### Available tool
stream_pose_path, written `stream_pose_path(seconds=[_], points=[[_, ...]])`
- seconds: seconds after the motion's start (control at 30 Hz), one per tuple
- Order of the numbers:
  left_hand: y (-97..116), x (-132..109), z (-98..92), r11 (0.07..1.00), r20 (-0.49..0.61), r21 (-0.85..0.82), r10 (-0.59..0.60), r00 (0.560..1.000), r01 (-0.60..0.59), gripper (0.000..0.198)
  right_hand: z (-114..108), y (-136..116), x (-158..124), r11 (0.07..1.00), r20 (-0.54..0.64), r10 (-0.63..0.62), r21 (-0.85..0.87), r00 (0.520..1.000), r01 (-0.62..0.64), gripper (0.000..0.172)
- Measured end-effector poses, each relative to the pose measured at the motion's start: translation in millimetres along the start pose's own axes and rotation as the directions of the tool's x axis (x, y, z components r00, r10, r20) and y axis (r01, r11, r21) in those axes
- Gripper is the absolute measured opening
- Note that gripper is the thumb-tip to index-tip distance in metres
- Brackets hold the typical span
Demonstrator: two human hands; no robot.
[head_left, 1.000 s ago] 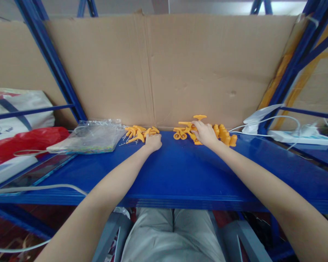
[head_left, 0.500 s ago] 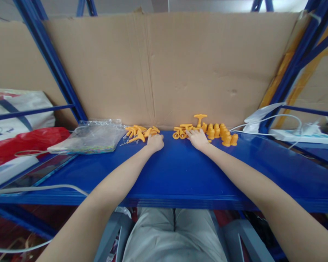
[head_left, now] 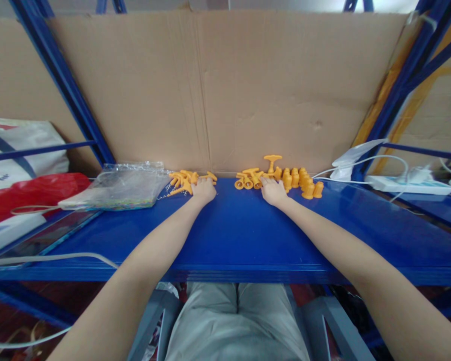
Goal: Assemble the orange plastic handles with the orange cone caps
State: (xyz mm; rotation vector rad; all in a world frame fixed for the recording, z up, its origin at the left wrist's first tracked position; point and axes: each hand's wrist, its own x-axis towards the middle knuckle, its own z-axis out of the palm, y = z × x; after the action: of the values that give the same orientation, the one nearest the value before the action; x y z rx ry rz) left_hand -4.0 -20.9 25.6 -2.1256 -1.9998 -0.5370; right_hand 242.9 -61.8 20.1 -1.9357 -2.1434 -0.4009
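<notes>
Two groups of small orange plastic parts lie at the back of a blue shelf [head_left: 240, 225], against a cardboard wall. My left hand [head_left: 203, 191] rests on the shelf with its fingers curled, touching the left pile of orange T-shaped parts [head_left: 184, 179]. My right hand [head_left: 272, 190] lies over the front of the right group, fingers reaching among the orange ring-ended parts [head_left: 248, 180]. To its right, orange cone-shaped pieces [head_left: 304, 181] stand upright in a row. One T-shaped piece [head_left: 272, 161] stands upright behind them. What the fingers of either hand hold is hidden.
A clear plastic bag [head_left: 122, 186] lies left of the left pile. Red and white bags [head_left: 26, 190] sit at far left. A white power strip [head_left: 409, 185] with cables sits at the right. Blue rack posts [head_left: 63, 85] flank the cardboard backing [head_left: 225, 90].
My right hand has drawn back from the orange cone pieces toward the ring-ended parts, uncovering the row of cones. My left hand has shifted slightly toward the left pile.
</notes>
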Motion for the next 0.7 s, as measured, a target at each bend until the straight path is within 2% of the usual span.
stream_pose_path(seconds=[0.07, 0.13, 0.4, 0.7], points=[[0.7, -1.4, -6.3, 0.998, 0.092, 0.054, -0.026, 0.995, 0.021, 0.042, -1.5, -1.1, -0.6, 1.0, 0.019, 0.01, -0.002, 1.0, -0.01, 0.056], [1.6, -2.8, -10.2, 0.996, 0.12, 0.093, -0.02, 0.993, 0.009, 0.041, -3.3, -2.0, -1.2, 1.0, 0.036, 0.014, -0.008, 0.999, -0.014, 0.055], [4.6, 0.8, -2.5, 0.982, 0.044, 0.11, 0.147, 0.988, -0.151, 0.042, -9.0, -4.1, -2.6, 1.0, 0.066, 0.014, -0.018, 0.998, -0.013, 0.051], [11.1, -2.0, 2.5, 0.952, -0.003, 0.039, 0.303, 0.953, -0.302, 0.041, -10.3, -4.7, -2.7, 1.0, 0.072, 0.004, -0.027, 0.997, -0.002, 0.051]])
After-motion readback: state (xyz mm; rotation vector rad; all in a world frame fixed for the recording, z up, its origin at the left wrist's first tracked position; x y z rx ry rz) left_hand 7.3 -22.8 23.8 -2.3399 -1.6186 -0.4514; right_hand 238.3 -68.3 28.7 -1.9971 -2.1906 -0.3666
